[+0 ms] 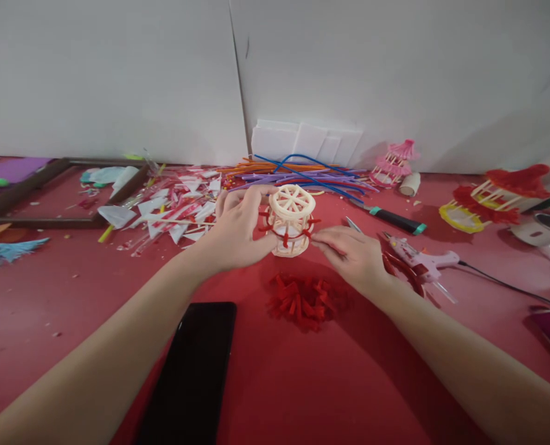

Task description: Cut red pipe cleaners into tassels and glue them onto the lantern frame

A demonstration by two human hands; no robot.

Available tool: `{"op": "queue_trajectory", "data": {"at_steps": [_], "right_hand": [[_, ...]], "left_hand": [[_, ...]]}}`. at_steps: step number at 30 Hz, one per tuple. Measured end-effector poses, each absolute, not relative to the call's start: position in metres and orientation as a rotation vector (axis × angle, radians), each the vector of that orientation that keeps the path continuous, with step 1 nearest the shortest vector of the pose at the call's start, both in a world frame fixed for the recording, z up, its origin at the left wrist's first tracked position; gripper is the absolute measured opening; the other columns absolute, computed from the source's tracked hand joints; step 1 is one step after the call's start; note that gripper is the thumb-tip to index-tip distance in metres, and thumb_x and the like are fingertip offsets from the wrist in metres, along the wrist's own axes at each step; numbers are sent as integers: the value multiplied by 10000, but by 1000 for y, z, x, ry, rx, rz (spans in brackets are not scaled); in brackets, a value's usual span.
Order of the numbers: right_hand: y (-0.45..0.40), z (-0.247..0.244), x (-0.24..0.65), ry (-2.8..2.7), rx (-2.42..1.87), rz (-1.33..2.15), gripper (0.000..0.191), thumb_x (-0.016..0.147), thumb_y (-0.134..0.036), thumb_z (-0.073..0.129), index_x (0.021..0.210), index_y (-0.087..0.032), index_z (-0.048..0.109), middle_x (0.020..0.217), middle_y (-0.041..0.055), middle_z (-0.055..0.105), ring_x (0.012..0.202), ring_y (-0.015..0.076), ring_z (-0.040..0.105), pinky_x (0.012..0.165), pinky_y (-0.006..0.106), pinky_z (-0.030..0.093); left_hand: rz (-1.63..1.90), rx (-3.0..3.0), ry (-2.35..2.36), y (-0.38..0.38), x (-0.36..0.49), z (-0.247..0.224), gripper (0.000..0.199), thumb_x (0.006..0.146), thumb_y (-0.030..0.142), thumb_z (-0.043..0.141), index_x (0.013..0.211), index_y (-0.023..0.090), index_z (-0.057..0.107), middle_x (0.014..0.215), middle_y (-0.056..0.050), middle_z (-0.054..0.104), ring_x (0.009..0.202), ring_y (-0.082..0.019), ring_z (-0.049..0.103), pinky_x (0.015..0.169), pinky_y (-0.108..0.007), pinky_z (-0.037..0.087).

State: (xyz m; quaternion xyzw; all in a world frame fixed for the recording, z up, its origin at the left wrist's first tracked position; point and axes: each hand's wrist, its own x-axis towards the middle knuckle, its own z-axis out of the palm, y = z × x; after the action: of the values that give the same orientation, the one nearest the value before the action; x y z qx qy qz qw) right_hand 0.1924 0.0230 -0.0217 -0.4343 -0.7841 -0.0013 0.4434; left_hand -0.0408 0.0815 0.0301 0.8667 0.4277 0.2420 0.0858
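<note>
My left hand (243, 230) is closed around the left side of a small drum-shaped stick lantern frame (293, 203), held upright above the table. The frame is cream-coloured, with a spoked wheel-like top and thin uprights. A red band with short red pieces sticking out runs round its middle. At the frame's right side, my right hand (351, 250) pinches the end of a red strip; its fingertips cover most of what they hold. Just below, on the table, lies a pile of short red strips (303, 301).
A black phone (194, 371) lies near my left forearm. Scraps (177, 207), coloured pipe cleaners (303, 173) and white sheets (298, 139) sit at the back. On the right are a green-and-black-handled tool (398, 220), a corded glue gun (421, 256) and tiered lanterns (492, 198).
</note>
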Motion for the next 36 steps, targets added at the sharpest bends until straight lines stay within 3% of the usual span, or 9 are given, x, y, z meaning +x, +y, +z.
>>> {"op": "queue_trajectory", "data": {"at_steps": [7,11,19,24,30,36], "right_hand": [[26,-24,192,-1956,-983,-80,199,937,-164,568,983,-250,742,940,25,793,867,166,752,823,292,615],[26,-23,193,-1982,-963,-106,218,944,-150,550,977,-248,741,939,29,791,873,166,751,822,300,621],[25,-24,192,-1946,-968,-35,235,918,-110,540,936,-228,743,927,40,792,874,168,752,831,298,614],[18,-18,182,-1672,-1130,395,149,838,-203,641,969,-199,713,945,63,773,830,184,735,781,324,612],[24,-10,171,-1102,-1283,1167,299,704,-453,770,748,-164,707,661,40,715,553,147,659,532,279,570],[24,-5,166,-956,-1192,1367,370,573,-486,855,700,-165,721,641,32,707,562,135,648,497,247,545]], "left_hand": [[706,2541,1325,74,-32,31,816,691,657,687,1307,215,385,1366,-126,540,1294,-404,426,1119,-586,206],[746,2566,1330,75,-31,25,694,772,589,626,1297,204,383,1344,-136,540,1271,-386,459,1119,-583,214],[723,2590,1336,78,-33,22,686,748,499,645,1301,198,370,1335,-147,535,1276,-401,463,1128,-596,204],[765,2587,1345,75,-31,23,655,764,507,642,1281,198,385,1319,-144,554,1258,-389,479,1112,-594,224],[900,2545,1416,69,-22,22,601,798,577,622,1202,183,416,1301,-169,575,1246,-378,506,1091,-585,256],[1029,2510,1504,62,-13,13,660,728,490,742,1201,200,385,1288,-161,588,1207,-387,540,1100,-608,233]]}}
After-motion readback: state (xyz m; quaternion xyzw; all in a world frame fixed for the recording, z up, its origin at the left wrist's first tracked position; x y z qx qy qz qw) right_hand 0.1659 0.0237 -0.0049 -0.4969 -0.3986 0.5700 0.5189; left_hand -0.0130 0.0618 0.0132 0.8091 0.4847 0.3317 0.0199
